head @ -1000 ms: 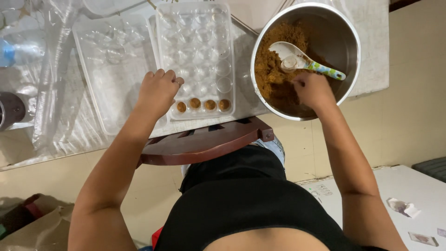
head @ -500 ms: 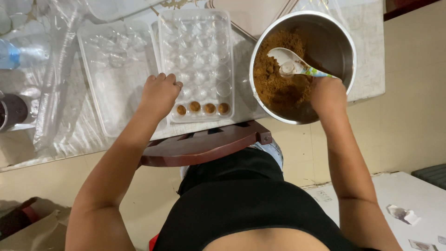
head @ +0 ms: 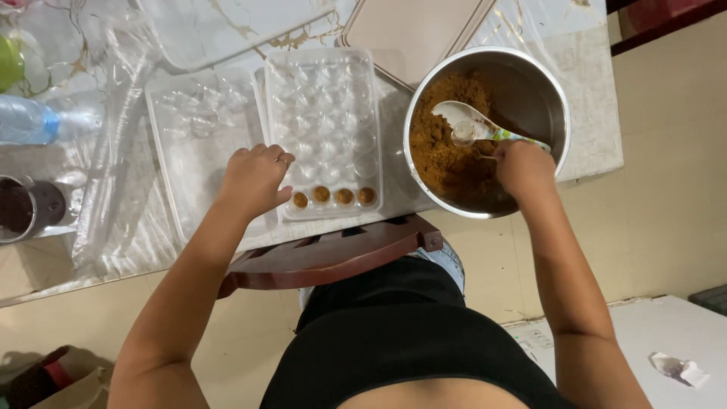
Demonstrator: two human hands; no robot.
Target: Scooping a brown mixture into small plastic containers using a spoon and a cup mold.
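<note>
Head view, looking straight down. At centre, a clear plastic mould tray [head: 326, 129] with rows of round cavities, lying flat on the marble-patterned table [head: 591, 98]. Four small brown balls [head: 333, 197] filling the tray's nearest row, side by side; remaining cavities empty.

Left of the tray, touching its near-left corner: left hand [head: 254, 180], palm down, fingers loosely curled and resting on the tray's edge, gripping nothing. Under and beyond that hand, a second clear tray [head: 189, 129] lying just beside the first, empty as far as visible.

Right of the tray, close to its right edge: a round steel bowl [head: 541, 87], partly filled with brown crumbly mixture [head: 447, 144] heaped on the side nearer the tray. Inside the bowl, a white spoon [head: 466, 125] with a patterned green handle, scoop facing up above the mixture. Right hand [head: 524, 168] reaching into the bowl at its near rim, fingers drawn in over the mixture and against the spoon's handle end; whether closed around the handle or pinching mixture, cannot tell.

Beyond the tray, a pale pink flat lid or board [head: 416, 30]. Far left of the tray, a clear water bottle [head: 38, 121] lying on its side and a dark cup [head: 30, 208] nearer. Just below the tray, past the table edge, a curved brown chair back [head: 326, 254].
</note>
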